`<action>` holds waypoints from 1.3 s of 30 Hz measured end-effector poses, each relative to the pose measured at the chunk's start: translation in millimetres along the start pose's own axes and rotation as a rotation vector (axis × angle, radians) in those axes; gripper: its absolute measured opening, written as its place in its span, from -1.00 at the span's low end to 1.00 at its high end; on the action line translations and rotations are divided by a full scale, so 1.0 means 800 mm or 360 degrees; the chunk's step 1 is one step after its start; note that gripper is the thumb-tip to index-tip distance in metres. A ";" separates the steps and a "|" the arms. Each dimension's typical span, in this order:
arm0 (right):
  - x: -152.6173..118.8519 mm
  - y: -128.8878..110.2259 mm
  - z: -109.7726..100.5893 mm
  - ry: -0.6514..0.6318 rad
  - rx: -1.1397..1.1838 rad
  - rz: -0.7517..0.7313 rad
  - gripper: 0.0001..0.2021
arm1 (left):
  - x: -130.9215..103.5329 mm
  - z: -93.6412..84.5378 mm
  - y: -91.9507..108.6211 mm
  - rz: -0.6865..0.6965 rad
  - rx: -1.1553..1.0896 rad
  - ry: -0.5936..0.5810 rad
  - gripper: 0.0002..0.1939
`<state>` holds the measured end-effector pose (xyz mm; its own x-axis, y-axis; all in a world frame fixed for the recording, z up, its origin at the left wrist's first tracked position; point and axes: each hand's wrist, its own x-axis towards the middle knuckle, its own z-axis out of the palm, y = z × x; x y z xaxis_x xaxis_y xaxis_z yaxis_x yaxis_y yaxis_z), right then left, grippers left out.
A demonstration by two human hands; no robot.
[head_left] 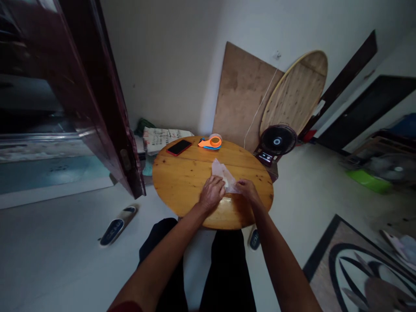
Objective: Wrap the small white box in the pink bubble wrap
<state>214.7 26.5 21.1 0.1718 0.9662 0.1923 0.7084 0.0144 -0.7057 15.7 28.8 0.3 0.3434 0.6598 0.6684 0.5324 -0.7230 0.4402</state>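
Observation:
A thin, whitish translucent sheet [229,177] lies partly folded on the round wooden table [178,184], with a small white item showing at its middle. My left hand [212,191] rests on the sheet's left side, its fingers curled together and pressing on it. At the sheet's right edge, my right hand [246,189] pinches the material between closed fingers. Part of the sheet is hidden under my left fingers.
An orange tape dispenser [211,142] and a dark phone with a red edge [179,147] lie at the table's far side. A black fan [278,139] stands beyond the right edge. Boards lean on the wall; a dark wooden cabinet edge rises at the left.

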 end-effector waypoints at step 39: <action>0.002 -0.060 0.036 0.0118 0.0184 -0.0231 -0.74 | 0.002 -0.007 0.002 -0.0059 0.0103 -0.0128 -0.74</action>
<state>161.2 34.9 36.0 0.1264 0.9303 0.3444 0.6467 0.1860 -0.7397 13.0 27.1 5.2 0.3821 0.7019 0.6011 0.5941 -0.6848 0.4221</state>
